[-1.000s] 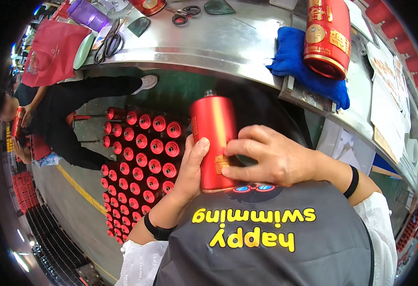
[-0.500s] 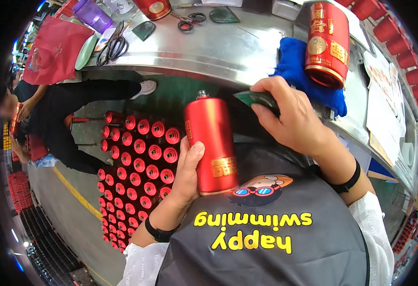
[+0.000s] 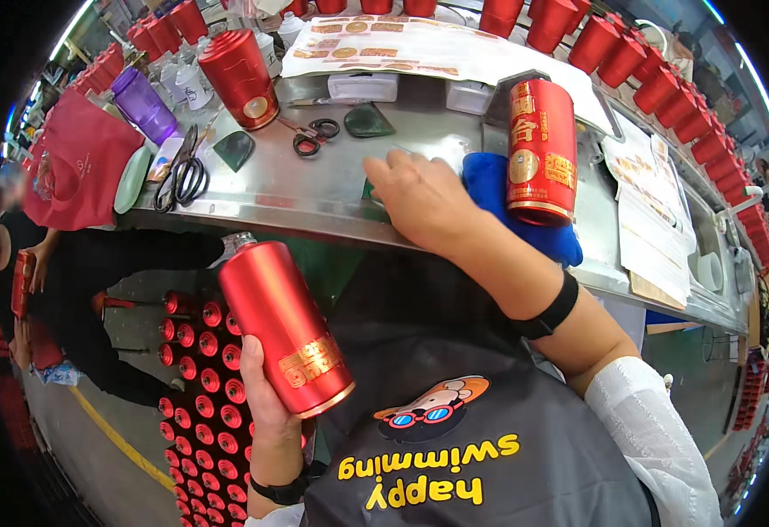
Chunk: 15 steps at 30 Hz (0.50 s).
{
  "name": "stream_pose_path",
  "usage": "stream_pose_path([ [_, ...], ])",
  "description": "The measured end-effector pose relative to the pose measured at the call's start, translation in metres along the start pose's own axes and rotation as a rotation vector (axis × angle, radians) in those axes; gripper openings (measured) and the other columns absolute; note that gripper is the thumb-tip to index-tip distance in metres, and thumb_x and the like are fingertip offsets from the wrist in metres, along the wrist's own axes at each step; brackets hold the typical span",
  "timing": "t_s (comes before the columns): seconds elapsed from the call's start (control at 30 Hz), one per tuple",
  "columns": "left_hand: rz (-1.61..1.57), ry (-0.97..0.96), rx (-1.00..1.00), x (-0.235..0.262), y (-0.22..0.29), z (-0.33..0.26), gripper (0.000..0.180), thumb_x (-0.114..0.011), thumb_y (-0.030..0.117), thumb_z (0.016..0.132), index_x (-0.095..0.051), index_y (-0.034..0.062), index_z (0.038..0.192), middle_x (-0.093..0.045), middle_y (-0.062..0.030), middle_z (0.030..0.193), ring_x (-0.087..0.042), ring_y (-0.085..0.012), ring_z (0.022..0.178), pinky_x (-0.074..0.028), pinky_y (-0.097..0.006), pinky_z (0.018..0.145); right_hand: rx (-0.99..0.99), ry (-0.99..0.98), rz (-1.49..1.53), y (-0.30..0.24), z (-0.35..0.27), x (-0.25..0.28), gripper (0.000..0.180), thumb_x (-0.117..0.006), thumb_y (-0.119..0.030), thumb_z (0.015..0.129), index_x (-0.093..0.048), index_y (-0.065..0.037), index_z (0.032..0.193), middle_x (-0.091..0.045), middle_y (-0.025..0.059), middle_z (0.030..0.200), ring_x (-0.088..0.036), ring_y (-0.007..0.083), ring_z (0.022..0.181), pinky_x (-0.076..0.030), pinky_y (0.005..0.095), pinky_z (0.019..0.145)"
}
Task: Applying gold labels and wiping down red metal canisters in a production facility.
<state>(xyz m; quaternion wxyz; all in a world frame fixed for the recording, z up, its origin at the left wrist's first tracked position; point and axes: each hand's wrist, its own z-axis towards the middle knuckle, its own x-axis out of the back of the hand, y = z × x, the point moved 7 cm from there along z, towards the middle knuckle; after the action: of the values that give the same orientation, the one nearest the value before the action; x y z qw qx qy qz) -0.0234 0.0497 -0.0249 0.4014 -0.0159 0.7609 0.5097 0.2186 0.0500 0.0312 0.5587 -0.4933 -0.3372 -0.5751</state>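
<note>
My left hand (image 3: pixel 270 400) is wrapped round the lower part of a shiny red bottle (image 3: pixel 275 307) with gold lettering near its base. The bottle tilts, its clear neck pointing up and left, in front of the table's edge. My right hand (image 3: pixel 424 198) is low over the steel table, fingers curled on a dark green scraper (image 3: pixel 369 190); only a sliver of it shows beside the fingers. To the right of that hand, another red bottle (image 3: pixel 540 158) with gold labels rests on a blue cloth (image 3: pixel 487 180).
On the steel table (image 3: pixel 305 189) are black-handled scissors (image 3: pixel 316 137), larger scissors (image 3: pixel 183 180), two more green scrapers (image 3: pixel 369 121) (image 3: pixel 233 150), a purple cup (image 3: pixel 145 105) and label sheets (image 3: pixel 384 46). Red bottles (image 3: pixel 209 382) stand in rows below left. A person (image 3: pixel 77 290) sits at the left.
My right hand has moved left and forward over the table with the scraper. My left hand has brought the bottle left and nearer, tilting it further left. The view has shifted, showing more of the table.
</note>
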Motion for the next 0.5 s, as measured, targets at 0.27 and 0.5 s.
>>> stream_pose_path([
  [0.27, -0.063, -0.001, -0.005, 0.01, -0.005, 0.019, 0.056, -0.041, 0.043, 0.098, -0.042, -0.0014, 0.133, -0.06, -0.0171, 0.116, -0.065, -0.026, 0.097, -0.055, -0.038, 0.08, -0.168, -0.33, -0.255, 0.036, 0.051, -0.002, 0.021, -0.056, -0.011, 0.081, -0.072, -0.004, 0.093, -0.07, 0.0146, 0.101, -0.069, 0.0312, 0.093, -0.056, 0.0397, 0.074],
  [0.5, -0.111, -0.066, 0.05, 0.011, -0.014, 0.025, 0.055, -0.048, 0.042, 0.096, -0.038, 0.004, 0.135, -0.058, -0.0151, 0.119, -0.064, -0.0248, 0.097, -0.056, -0.038, 0.079, -0.238, -0.502, -0.339, 0.054, 0.076, -0.049, 0.026, -0.059, -0.014, 0.083, -0.073, -0.01, 0.105, -0.068, 0.0095, 0.114, -0.067, 0.0276, 0.103, -0.056, 0.0446, 0.071],
])
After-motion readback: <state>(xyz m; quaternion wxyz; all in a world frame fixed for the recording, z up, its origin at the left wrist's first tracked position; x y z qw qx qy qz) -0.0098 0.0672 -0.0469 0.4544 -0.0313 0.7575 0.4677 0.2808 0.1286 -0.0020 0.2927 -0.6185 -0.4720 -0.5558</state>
